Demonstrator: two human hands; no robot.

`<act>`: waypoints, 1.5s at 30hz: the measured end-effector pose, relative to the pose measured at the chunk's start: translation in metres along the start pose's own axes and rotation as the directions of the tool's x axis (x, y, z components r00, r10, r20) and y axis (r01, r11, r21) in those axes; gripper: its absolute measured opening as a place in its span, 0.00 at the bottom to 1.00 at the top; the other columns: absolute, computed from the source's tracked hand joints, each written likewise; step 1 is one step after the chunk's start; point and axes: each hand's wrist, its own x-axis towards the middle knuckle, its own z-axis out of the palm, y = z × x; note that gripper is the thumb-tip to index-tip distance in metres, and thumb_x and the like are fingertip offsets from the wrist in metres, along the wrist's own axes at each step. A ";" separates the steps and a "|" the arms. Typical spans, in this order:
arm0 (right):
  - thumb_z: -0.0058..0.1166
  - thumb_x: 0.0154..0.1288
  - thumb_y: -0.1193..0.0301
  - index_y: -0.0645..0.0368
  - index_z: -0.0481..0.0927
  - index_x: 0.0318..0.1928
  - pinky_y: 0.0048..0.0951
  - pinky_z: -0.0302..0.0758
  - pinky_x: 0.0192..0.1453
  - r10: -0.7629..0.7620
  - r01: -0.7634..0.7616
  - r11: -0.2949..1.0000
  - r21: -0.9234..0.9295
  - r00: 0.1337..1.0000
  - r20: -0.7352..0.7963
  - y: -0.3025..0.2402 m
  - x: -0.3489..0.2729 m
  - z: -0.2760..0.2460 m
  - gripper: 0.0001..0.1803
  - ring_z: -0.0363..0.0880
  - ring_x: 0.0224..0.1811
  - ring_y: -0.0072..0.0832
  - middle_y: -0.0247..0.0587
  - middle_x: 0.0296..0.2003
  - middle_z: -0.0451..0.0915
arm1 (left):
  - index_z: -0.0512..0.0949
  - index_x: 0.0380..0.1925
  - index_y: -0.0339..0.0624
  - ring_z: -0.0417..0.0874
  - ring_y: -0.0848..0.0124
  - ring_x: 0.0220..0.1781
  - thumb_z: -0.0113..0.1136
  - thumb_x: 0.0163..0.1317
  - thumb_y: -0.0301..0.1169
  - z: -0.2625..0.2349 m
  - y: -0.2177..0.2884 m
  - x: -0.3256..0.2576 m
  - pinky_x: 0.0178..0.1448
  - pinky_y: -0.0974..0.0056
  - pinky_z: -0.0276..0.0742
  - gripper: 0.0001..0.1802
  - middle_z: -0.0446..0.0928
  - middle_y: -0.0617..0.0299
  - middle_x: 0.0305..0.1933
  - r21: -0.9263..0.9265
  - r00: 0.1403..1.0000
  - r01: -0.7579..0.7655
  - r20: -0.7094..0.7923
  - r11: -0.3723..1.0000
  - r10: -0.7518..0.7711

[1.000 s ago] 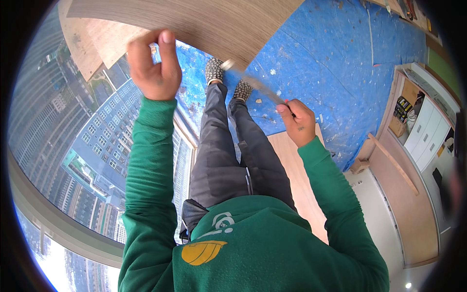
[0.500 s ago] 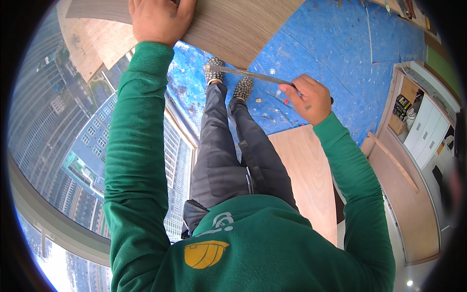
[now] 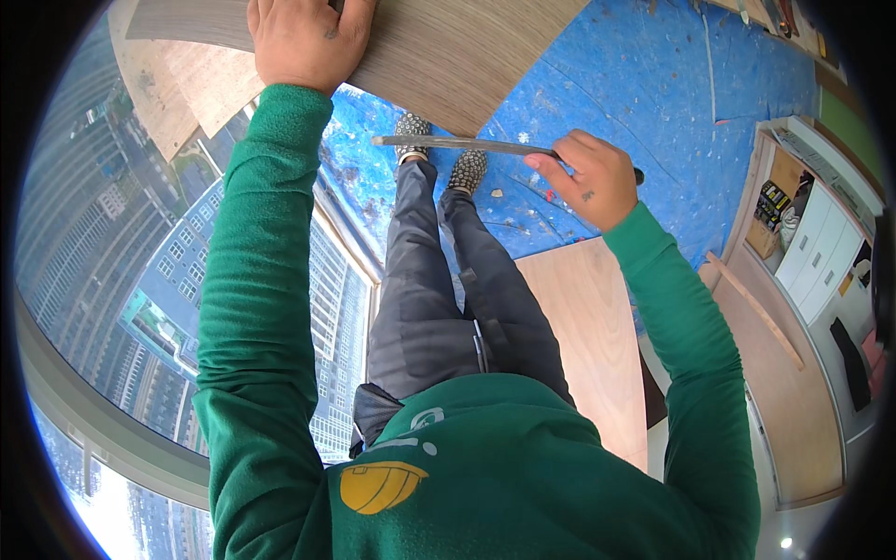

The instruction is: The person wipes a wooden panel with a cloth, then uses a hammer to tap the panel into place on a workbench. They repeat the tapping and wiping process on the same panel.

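find the grey file-like tool [image 3: 467, 144] over the shoes [image 3: 469, 168], clasped in the fingers of the right hand [image 3: 590, 177] by its dark handle [image 3: 638, 175], the best hold; probably stiff, light, rough-bladed. see the left hand [image 3: 310, 45] resting on the wood-grain panel [image 3: 457, 56]; cannot tell its finger spread.

Your long grey tool [image 3: 467, 144] looks like dull metal, and the brown board [image 3: 457, 56] shows matt, streaked wood grain. Your green sleeves [image 3: 257, 261] are soft-looking, napped cloth; the blue floor sheet [image 3: 607, 84] looks like creased, faintly glossy plastic, the pale panel [image 3: 588, 336] like smooth wood.
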 end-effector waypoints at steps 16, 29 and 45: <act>0.63 0.71 0.49 0.59 0.77 0.25 0.44 0.68 0.28 0.385 -0.420 0.898 0.129 0.894 0.229 0.017 -0.111 0.040 0.27 0.74 0.24 0.45 0.44 0.21 0.74 | 0.64 0.79 0.55 0.56 0.54 0.86 0.71 0.54 0.60 -0.008 0.061 -0.050 0.86 0.36 0.42 0.54 0.59 0.56 0.84 -0.140 0.703 -0.414 0.579 0.900 0.413; 0.59 0.77 0.53 0.63 0.74 0.25 0.34 0.65 0.27 0.695 -0.730 0.466 0.500 0.652 0.304 0.000 -0.152 0.061 0.28 0.69 0.21 0.20 0.37 0.17 0.66 | 0.61 0.78 0.42 0.50 0.53 0.87 0.52 0.72 0.61 0.068 0.018 0.111 0.88 0.44 0.39 0.45 0.53 0.44 0.85 0.271 0.945 -0.217 0.298 0.938 0.132; 0.55 0.80 0.54 0.64 0.75 0.27 0.36 0.67 0.26 0.679 -0.566 0.396 0.723 0.710 0.184 -0.075 -0.056 0.080 0.28 0.70 0.19 0.29 0.43 0.17 0.69 | 0.68 0.73 0.40 0.57 0.53 0.84 0.43 0.78 0.55 0.084 -0.006 0.120 0.86 0.47 0.45 0.36 0.63 0.48 0.81 0.173 0.987 -0.057 0.158 0.983 0.029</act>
